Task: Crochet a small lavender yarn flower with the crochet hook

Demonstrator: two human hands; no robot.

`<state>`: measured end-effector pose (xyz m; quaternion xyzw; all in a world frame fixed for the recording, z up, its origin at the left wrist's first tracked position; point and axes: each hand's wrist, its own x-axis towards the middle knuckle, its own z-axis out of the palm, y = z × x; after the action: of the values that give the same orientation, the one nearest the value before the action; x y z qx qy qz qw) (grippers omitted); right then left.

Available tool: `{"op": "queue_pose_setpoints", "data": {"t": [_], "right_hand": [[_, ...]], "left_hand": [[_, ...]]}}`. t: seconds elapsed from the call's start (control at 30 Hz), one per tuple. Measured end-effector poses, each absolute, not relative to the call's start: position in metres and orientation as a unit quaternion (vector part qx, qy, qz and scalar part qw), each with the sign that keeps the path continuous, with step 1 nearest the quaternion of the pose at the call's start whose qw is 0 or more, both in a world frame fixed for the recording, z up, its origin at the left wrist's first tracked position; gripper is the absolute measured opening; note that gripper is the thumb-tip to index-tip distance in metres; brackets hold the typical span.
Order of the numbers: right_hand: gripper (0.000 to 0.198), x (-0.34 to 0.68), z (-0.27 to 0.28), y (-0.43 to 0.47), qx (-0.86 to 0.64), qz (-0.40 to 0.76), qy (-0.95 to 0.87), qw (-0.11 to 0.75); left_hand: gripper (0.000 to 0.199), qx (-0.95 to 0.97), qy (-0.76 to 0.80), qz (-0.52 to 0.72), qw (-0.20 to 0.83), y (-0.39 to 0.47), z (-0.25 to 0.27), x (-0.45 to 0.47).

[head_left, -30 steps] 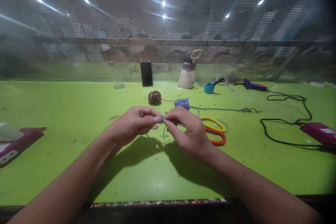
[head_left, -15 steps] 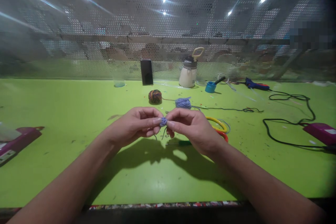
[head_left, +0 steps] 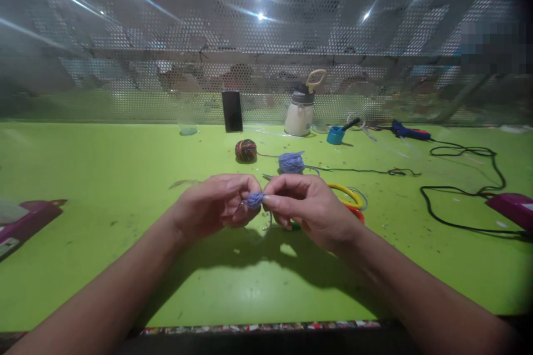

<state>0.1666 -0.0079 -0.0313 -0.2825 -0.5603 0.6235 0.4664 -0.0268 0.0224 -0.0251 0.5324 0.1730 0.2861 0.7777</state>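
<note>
A small purple-blue yarn piece [head_left: 254,199], crocheted or knotted, is held above the table between both hands. My left hand [head_left: 219,199] is closed around its left side with curled fingers. My right hand [head_left: 306,205] pinches its right end between thumb and forefinger. Loose yarn ends dangle below the piece. Beyond the hands sits a purple-blue yarn ball [head_left: 291,163], and to its left a dark multicoloured yarn ball [head_left: 246,151]. Scissors with yellow and red handles [head_left: 347,195] lie partly hidden behind my right hand, and a green handle shows below its fingers.
A phone [head_left: 232,111], a cream bottle [head_left: 298,116] and a blue pot [head_left: 335,135] stand at the back by the perforated panel. A blue glue gun [head_left: 410,131] lies far right, with a black cord leading near a magenta box [head_left: 512,209]. Another magenta object [head_left: 35,222] lies left.
The yarn piece has shifted slightly left and down and shows more of its length. My left thumb has lifted off its front, and the left fingers have curled behind it.
</note>
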Motion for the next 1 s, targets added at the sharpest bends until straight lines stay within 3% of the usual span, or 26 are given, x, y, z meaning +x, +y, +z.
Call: {"op": "queue_pose_setpoints", "data": {"t": [0.37,0.63,0.77,1.0], "right_hand": [[0.020,0.165,-0.035,-0.003,-0.287,0.604,-0.562,0.486],[0.031,0.163,-0.035,-0.002,-0.287,0.621,-0.535,0.496],[0.029,0.163,-0.036,-0.001,-0.281,0.632,-0.523,0.498],[0.022,0.173,-0.035,0.001,-0.287,0.647,-0.572,0.415]], "left_hand": [[0.018,0.528,0.248,0.293,0.757,0.026,-0.026,-0.025],[0.031,0.525,0.239,0.307,0.757,0.025,-0.026,-0.025],[0.022,0.520,0.246,0.313,0.756,0.025,-0.026,-0.025],[0.017,0.503,0.254,0.324,0.760,0.025,-0.023,-0.024]]}}
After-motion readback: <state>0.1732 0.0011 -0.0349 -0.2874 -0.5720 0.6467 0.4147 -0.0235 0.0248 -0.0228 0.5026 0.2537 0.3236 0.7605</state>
